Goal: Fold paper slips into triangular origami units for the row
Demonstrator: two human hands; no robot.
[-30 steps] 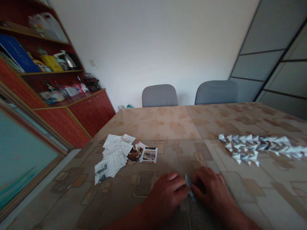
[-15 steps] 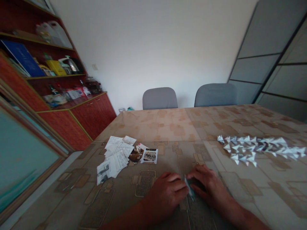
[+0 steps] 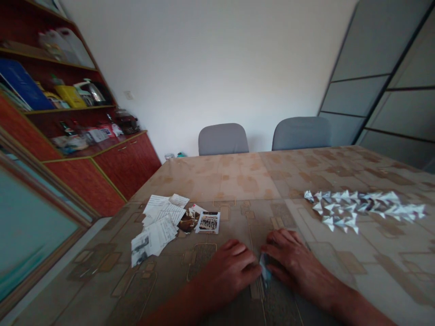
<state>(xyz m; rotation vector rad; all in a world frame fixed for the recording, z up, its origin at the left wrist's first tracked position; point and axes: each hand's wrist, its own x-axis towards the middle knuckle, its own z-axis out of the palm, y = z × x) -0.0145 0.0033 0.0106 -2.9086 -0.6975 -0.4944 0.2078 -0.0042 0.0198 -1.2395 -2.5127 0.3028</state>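
Observation:
A small folded piece of paper [image 3: 264, 268], pale with a bluish tint, stands between my hands low over the front of the table. My right hand [image 3: 285, 253] pinches it from the right, thumb and fingers closed along its edge. From the other side my left hand [image 3: 234, 267] touches the paper with thumb and fingertips, its fingers curled together. The paper's lower end shows below the fingers; part of it is hidden behind them.
A loose pile of printed paper pieces [image 3: 161, 222] lies left of my hands, with a small picture card [image 3: 208, 222] at its right. Rows of folded paper pieces [image 3: 343, 208] stand at right on the patterned table [image 3: 238, 176]. Two grey chairs [image 3: 222, 139] are behind it.
The view has shifted slightly. My right hand has closed further over the folded paper, and my left hand's fingers have straightened a little at its left side.

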